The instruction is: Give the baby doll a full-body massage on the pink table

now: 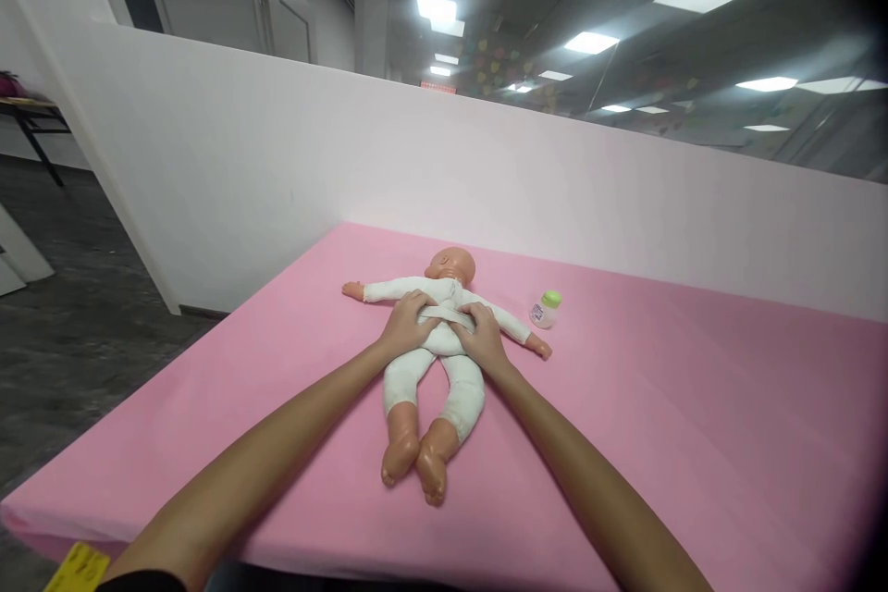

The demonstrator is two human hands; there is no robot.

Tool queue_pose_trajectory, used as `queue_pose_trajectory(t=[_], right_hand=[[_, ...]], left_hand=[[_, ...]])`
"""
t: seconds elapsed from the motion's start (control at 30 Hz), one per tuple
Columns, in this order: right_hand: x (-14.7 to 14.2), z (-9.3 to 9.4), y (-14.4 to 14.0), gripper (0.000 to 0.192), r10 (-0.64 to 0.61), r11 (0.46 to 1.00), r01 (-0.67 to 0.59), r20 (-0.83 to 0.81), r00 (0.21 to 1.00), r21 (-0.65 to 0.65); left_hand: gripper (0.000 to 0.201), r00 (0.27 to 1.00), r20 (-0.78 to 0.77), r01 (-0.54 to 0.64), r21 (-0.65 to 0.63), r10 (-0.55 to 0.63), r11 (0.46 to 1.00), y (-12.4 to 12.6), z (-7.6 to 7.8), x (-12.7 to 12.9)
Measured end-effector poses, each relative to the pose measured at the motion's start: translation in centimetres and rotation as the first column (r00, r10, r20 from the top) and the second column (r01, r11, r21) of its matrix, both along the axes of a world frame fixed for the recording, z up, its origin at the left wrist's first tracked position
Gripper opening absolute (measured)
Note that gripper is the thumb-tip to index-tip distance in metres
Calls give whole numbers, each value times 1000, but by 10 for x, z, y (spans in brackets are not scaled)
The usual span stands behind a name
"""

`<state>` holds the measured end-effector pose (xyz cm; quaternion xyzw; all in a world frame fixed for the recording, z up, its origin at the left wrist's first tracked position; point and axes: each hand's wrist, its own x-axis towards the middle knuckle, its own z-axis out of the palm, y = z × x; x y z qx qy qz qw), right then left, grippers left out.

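A baby doll [444, 340] with a white cloth body lies on the pink cloth, its feet toward me and its arms spread. The doll's bare head [454, 265] is at the far end. A narrow white band [448, 313] runs across the middle of its body. My left hand [408, 324] is closed on the band's left end, thumb and fingers against the doll's side. At the right end my right hand [482, 333] grips the band in the same way. Whether the band passes beneath the doll is hidden.
Right of the doll stands a small clear jar [545, 310] with a green lid. The table's pink cover [659, 444] meets a low white partition [486, 171] at the back. A yellow tag [78, 569] shows at the near left corner, and dark floor [83, 342] lies beyond the left edge.
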<state>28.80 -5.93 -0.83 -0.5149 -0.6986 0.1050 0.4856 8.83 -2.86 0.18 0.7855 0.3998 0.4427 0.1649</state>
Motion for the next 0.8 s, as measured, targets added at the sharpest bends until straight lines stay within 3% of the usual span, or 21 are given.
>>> queue_pose_trajectory(t=[0.1, 0.33, 0.43, 0.63, 0.7, 0.8], right_hand=[[-1, -2, -2, 20, -6, 999, 6, 0, 1000, 35], [7, -11, -2, 61, 25, 999, -23, 45, 999, -49], [8, -9, 1, 57, 44, 997, -42, 40, 998, -60], [2, -2, 3, 27, -8, 999, 8, 7, 1000, -32], [1, -5, 4, 23, -20, 1000, 20, 6, 1000, 14], [2, -13, 3, 33, -11, 997, 9, 20, 1000, 72]], left_hand=[[20, 1000, -17, -4, 36, 5, 999, -4, 0, -1], [48, 995, -33, 97, 30, -96, 995, -7, 0, -9], [40, 996, -34, 77, -8, -78, 997, -5, 2, -7], [18, 1000, -22, -8, -12, 7, 1000, -4, 6, 0], [18, 1000, -14, -10, 7, 10, 1000, -5, 5, 0], [30, 999, -13, 32, 26, -32, 999, -7, 3, -5]])
